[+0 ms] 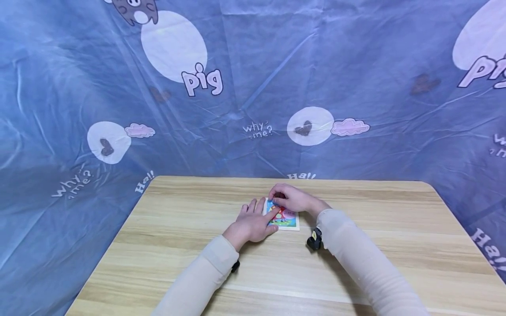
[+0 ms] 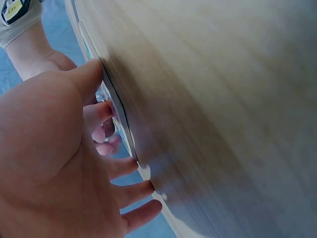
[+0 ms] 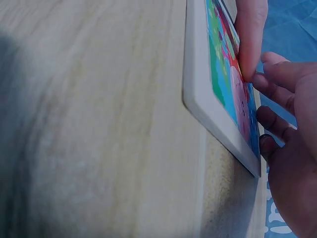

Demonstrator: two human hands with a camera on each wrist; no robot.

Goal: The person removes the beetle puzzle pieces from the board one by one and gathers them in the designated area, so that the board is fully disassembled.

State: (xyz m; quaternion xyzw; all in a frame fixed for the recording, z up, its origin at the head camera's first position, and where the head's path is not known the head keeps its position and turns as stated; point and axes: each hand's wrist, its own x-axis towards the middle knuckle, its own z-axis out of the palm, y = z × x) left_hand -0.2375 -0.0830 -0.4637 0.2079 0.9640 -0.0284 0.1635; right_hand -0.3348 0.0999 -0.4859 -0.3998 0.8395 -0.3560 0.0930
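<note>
Lying flat near the middle of the wooden table (image 1: 178,245), a small picture puzzle board (image 1: 290,223) with a white frame showed a bright cartoon scene. The left hand (image 1: 253,224) rested on the board's left edge, fingers straight and relaxed, thumb on the picture. The right hand (image 1: 290,199) covered the board's far edge, its curled fingertips (image 3: 277,74) pressing the surface; whether they pinched a piece could not be told.

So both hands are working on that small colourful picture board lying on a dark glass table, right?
Not quite: the table is light wood with visible grain, not dark glass, as the head view shows. The rest holds: the left hand and right hand are both on the small colourful picture board lying there.
</note>
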